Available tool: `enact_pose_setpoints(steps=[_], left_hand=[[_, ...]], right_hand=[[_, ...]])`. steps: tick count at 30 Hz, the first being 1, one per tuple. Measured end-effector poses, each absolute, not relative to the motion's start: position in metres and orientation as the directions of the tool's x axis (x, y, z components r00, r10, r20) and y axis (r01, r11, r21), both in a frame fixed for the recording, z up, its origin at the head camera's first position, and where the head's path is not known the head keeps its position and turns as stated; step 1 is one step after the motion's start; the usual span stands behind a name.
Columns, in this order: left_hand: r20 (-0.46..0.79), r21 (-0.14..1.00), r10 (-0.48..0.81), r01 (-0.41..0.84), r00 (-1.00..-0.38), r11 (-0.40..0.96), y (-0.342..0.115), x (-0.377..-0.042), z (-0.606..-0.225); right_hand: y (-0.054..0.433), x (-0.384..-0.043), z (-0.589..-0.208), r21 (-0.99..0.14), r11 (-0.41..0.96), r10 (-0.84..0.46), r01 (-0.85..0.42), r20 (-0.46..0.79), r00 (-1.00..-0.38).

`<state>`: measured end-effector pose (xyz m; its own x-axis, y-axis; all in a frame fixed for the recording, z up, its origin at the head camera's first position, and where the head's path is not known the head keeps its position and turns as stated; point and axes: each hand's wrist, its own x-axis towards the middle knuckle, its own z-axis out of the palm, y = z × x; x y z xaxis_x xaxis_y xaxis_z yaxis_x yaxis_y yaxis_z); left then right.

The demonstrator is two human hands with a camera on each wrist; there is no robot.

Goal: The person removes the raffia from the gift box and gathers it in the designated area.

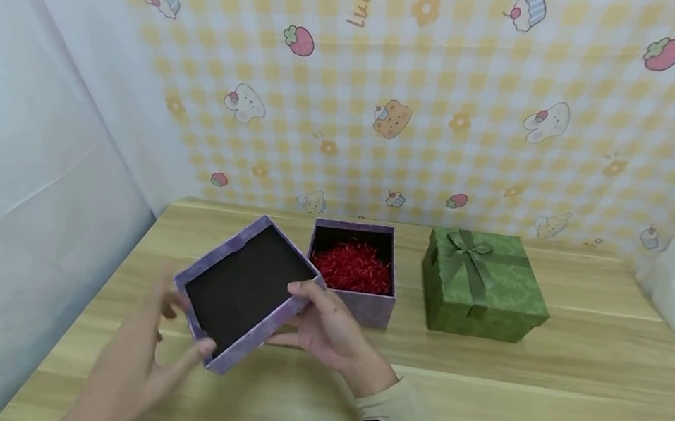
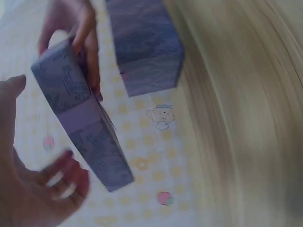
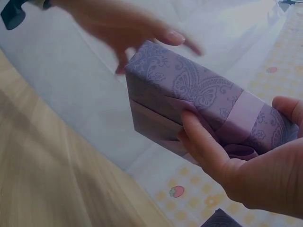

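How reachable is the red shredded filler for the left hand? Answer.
Probably not directly: the purple box lid in the right hand lies between the left hand and the shredded filler.

The gift-box lid (image 3: 203, 87) reads to me as purple with a darker paisley print, a plain mauve ribbon (image 3: 243, 113) and a black interior (image 1: 252, 289). I see purple again on the box base (image 1: 372, 307), bright red in its shredded filler (image 1: 351, 265). The other gift box (image 1: 509, 294) is mottled green, its bow (image 1: 470, 248) green too. My backdrop cloth (image 1: 474, 79) is yellow-and-white gingham with pink strawberries (image 1: 302, 41); the tabletop (image 1: 590, 376), pale yellowish woodgrain.
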<state>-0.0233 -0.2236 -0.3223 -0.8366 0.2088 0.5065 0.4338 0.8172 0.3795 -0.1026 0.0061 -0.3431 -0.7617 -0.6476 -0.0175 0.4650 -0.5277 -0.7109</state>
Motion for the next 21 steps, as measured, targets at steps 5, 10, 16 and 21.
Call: enact_pose_setpoints(steps=[5,10,16,21], left_hand=[[0.289,0.791,0.061,0.274,-0.955,0.547,-0.222,-0.034,-0.343],[0.089,0.946,0.01,0.088,-0.996,0.312,-0.209,-0.038,-0.354],[0.024,1.0,0.082,0.025,-0.996,0.013,-0.207,-0.043,-0.355],[0.125,0.971,0.182,0.083,-0.975,-0.224,-0.213,-0.046,-0.365]], right_hand=[[0.007,-0.104,-0.342,-0.711,-0.536,-0.636,0.456,-0.015,-0.772],[0.004,-0.103,-0.343,-0.708,-0.551,-0.62,0.442,-0.007,-0.785],[-0.002,-0.101,-0.343,-0.758,-0.56,-0.518,0.335,0.005,-0.856],[-0.002,-0.102,-0.343,-0.827,-0.514,-0.436,0.227,0.024,-0.899]])
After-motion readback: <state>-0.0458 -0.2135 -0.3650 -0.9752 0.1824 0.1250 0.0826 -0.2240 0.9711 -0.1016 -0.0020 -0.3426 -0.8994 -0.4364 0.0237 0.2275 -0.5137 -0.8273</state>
